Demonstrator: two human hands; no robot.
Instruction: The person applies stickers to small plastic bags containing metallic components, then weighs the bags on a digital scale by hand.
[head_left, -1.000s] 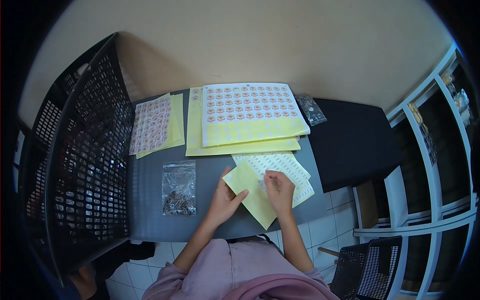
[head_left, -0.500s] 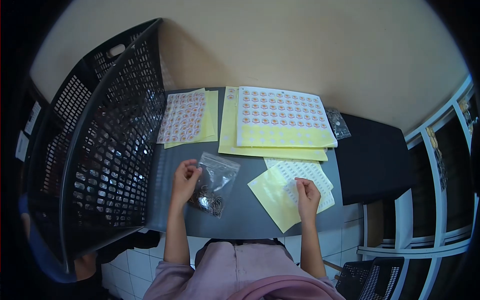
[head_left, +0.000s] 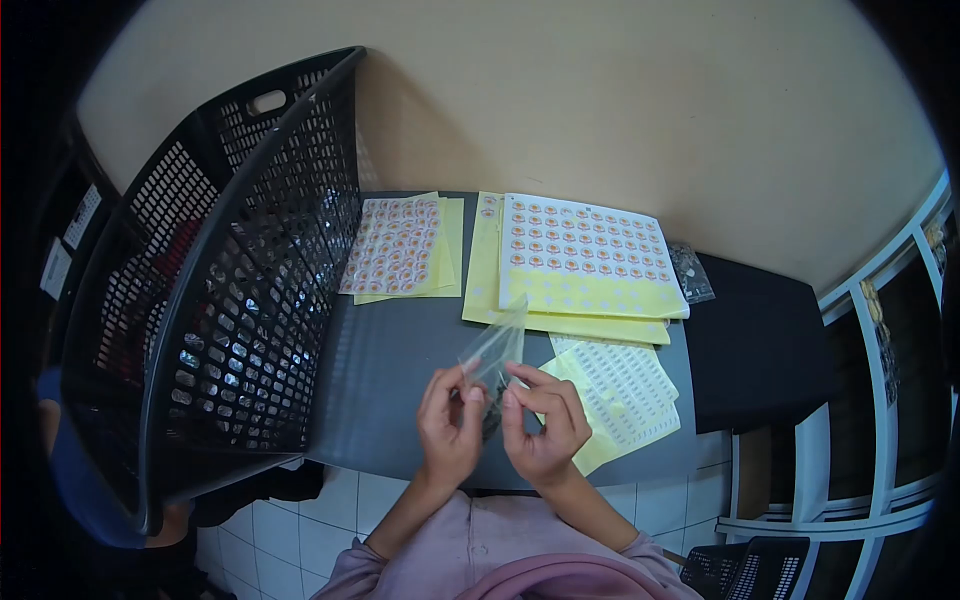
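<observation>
Held up over the front of the grey table is a clear plastic bag (head_left: 508, 335), tilted, with small dark items low in it. My left hand (head_left: 452, 425) pinches the bag's left side. My right hand (head_left: 545, 425) is closed at its right side, thumb against fingers; whether a small sticker is between them cannot be made out. Right of my right hand lie yellow-backed sheets with small printed labels (head_left: 625, 385). Behind them rests a stack of sticker sheets with orange and red round designs (head_left: 585, 240).
A large black perforated basket (head_left: 250, 270) stands at the left. Another sticker sheet (head_left: 392, 240) lies at the table's back left. A bag of small dark parts (head_left: 692, 272) sits beside a black cloth-covered surface (head_left: 760, 340). White shelving (head_left: 880, 400) is at the right.
Both hands have come together in the middle. The bag has been lifted off the table and turned. My right hand has left the label sheets. The view has shifted slightly.
</observation>
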